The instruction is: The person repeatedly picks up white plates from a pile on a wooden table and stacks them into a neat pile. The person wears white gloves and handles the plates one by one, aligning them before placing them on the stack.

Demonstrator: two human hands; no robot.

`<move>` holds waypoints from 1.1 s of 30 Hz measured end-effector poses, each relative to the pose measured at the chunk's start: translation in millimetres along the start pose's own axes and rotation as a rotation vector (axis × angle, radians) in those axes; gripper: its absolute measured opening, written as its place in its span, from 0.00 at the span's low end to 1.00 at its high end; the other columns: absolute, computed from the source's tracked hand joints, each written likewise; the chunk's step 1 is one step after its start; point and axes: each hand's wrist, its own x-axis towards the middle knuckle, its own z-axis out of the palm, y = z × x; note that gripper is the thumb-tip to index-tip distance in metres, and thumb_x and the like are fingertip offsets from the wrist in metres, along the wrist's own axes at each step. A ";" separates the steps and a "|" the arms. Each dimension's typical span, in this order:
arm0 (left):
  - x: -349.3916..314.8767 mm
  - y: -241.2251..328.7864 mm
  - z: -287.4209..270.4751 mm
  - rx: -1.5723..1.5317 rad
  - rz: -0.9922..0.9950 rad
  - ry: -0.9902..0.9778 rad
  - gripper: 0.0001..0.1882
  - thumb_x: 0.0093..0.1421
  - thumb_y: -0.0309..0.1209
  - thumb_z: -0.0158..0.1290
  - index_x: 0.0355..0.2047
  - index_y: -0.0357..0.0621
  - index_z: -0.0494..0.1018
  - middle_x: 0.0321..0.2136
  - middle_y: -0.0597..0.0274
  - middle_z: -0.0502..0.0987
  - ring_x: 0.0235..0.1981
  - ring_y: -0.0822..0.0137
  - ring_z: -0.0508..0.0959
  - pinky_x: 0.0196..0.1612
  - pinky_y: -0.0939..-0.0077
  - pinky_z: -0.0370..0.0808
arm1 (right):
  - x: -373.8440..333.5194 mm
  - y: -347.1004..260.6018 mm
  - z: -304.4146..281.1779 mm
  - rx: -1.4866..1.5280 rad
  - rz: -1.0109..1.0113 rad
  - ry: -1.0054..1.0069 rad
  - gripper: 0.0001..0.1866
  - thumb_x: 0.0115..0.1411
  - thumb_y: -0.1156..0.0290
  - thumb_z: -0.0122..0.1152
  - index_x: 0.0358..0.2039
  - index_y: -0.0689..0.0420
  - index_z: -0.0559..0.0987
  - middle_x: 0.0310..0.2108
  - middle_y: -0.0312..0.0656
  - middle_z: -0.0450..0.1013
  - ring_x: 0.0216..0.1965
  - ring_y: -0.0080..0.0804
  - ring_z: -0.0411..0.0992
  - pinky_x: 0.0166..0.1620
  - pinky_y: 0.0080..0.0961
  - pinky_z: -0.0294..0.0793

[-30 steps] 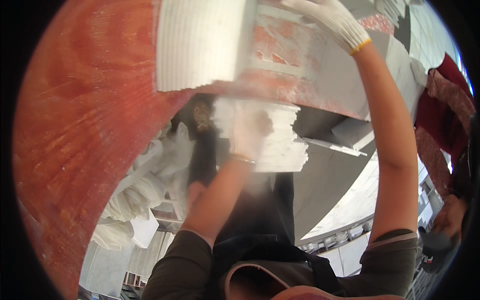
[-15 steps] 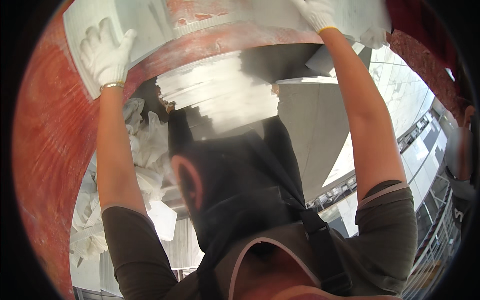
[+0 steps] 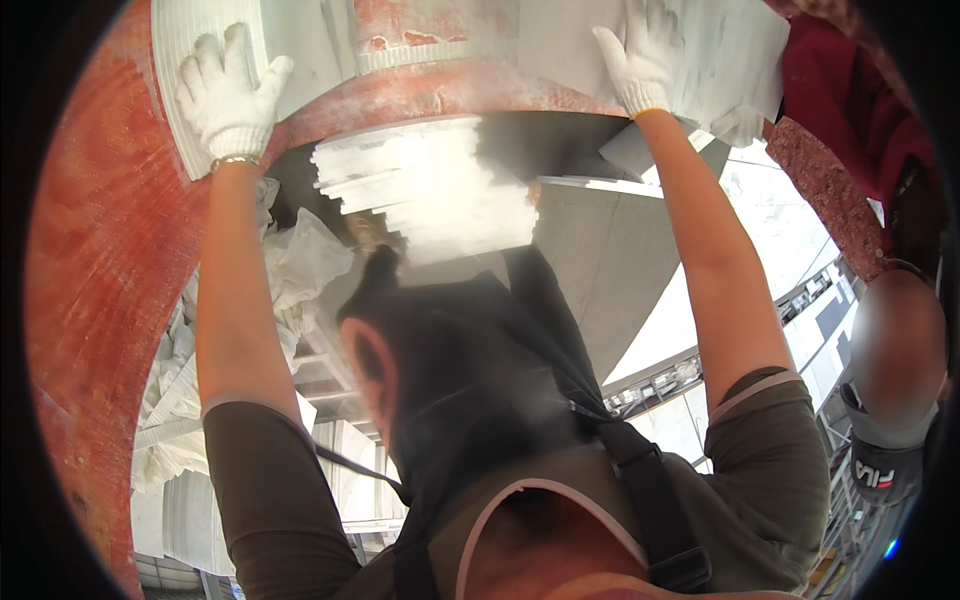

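My left hand (image 3: 228, 95), in a white knitted glove, lies flat with fingers spread on a stack of white sheets (image 3: 305, 70) on the left. On the right, my right hand (image 3: 640, 60), also gloved, rests with its thumb out on another pile of white sheets (image 3: 715, 60). Its fingertips run to the upper edge. Both piles lie on a worn red surface (image 3: 410, 95). Between them sits a ridged white strip (image 3: 415, 55) on the red. Neither hand is closed around anything.
Below the red edge is a bright, jagged-edged white stack (image 3: 430, 190). Crumpled whitish plastic (image 3: 305, 260) hangs at the left. A person in dark red (image 3: 835, 90) stands at the far right, a gloved hand (image 3: 740, 125) by the right pile. Another person (image 3: 890, 430) is lower right.
The piles and my hands sit lower in view. My right hand shows more fully, with its thumb spread. The person at the lower right has come further into view.
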 end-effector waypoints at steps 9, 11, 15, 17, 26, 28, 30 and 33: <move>-3.4 4.0 4.2 -0.020 -0.059 0.033 0.42 0.53 0.66 0.57 0.63 0.58 0.70 0.62 0.52 0.68 0.64 0.46 0.63 0.65 0.41 0.57 | 10.1 -4.9 -19.1 -0.138 -0.098 0.046 0.39 0.64 0.45 0.58 0.70 0.50 0.65 0.69 0.53 0.62 0.67 0.56 0.61 0.67 0.48 0.60; -4.9 4.8 1.5 0.042 -0.067 0.048 0.42 0.53 0.66 0.56 0.62 0.57 0.71 0.61 0.51 0.69 0.63 0.46 0.64 0.64 0.39 0.57 | 11.2 -4.6 -15.9 -0.159 -0.135 0.126 0.36 0.63 0.48 0.60 0.68 0.48 0.67 0.66 0.52 0.64 0.64 0.55 0.63 0.64 0.49 0.64; -3.8 4.4 -8.6 -0.071 -0.057 0.057 0.41 0.54 0.62 0.58 0.61 0.52 0.71 0.59 0.49 0.69 0.60 0.44 0.65 0.64 0.42 0.58 | 11.0 -4.8 -11.6 -0.117 -0.091 0.121 0.37 0.62 0.49 0.61 0.69 0.47 0.66 0.67 0.52 0.63 0.65 0.57 0.62 0.65 0.51 0.63; -2.6 4.5 -11.0 -0.089 -0.074 -0.013 0.42 0.56 0.61 0.58 0.65 0.51 0.68 0.62 0.47 0.67 0.63 0.42 0.64 0.67 0.44 0.56 | 9.5 -4.2 -11.9 -0.121 -0.099 0.129 0.37 0.63 0.50 0.61 0.70 0.46 0.65 0.68 0.52 0.62 0.66 0.57 0.61 0.66 0.50 0.61; -3.6 3.2 2.4 -0.092 -0.041 0.036 0.32 0.62 0.51 0.54 0.62 0.48 0.70 0.62 0.41 0.67 0.62 0.36 0.64 0.66 0.40 0.57 | 7.7 -0.8 -15.5 -0.083 -0.053 0.096 0.36 0.63 0.50 0.60 0.69 0.46 0.66 0.68 0.51 0.63 0.67 0.58 0.60 0.67 0.51 0.60; -2.9 3.4 2.3 -0.088 -0.046 0.007 0.32 0.63 0.51 0.53 0.62 0.47 0.69 0.62 0.40 0.66 0.62 0.36 0.64 0.67 0.39 0.57 | 8.1 0.9 -13.7 -0.073 -0.053 0.093 0.36 0.62 0.50 0.60 0.69 0.46 0.66 0.68 0.50 0.63 0.67 0.58 0.60 0.67 0.51 0.60; -1.4 4.3 0.2 -0.073 -0.050 -0.014 0.32 0.64 0.51 0.53 0.62 0.47 0.70 0.62 0.40 0.66 0.62 0.35 0.64 0.67 0.39 0.56 | 9.4 3.7 -11.7 -0.045 -0.045 0.079 0.36 0.62 0.50 0.61 0.69 0.45 0.66 0.68 0.50 0.62 0.67 0.59 0.60 0.66 0.51 0.60; 1.1 6.0 -4.0 -0.094 -0.059 -0.035 0.31 0.65 0.50 0.51 0.62 0.47 0.70 0.62 0.40 0.66 0.62 0.34 0.64 0.67 0.40 0.56 | 13.5 5.9 -11.5 -0.026 -0.064 0.093 0.37 0.61 0.51 0.61 0.69 0.46 0.66 0.68 0.50 0.62 0.66 0.59 0.60 0.66 0.51 0.60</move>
